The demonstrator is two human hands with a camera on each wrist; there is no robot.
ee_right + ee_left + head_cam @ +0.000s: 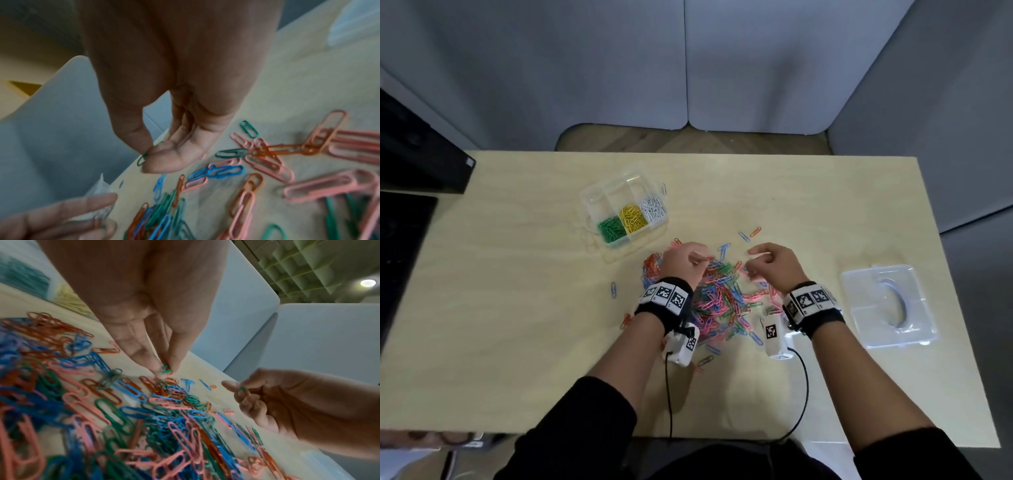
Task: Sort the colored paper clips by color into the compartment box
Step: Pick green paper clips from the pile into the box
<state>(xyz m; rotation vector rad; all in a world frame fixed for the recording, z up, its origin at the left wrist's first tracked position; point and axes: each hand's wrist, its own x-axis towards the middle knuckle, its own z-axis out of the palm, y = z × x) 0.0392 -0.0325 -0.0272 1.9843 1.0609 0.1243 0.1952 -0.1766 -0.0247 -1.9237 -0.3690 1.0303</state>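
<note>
Head view, item one: our loose heap of paper clips [722, 301], mixed pink, blue, green and orange, lies at frame centre on the counter [517, 308]. Left hand [683, 262] hovers over the heap's upper left edge, thumb and forefinger pinched on a green clip [165, 369]. Right hand [774, 265], at the heap's upper right, likewise pinches a green clip [141, 159] at its fingertips. Compartment box [624, 209] sits upper left of the heap, holding green clips [611, 229], yellow clips [632, 218] and white clips [653, 208] in its near row. Clear lid [887, 305] lies at frame right. Stray clips dot the counter around the heap.
</note>
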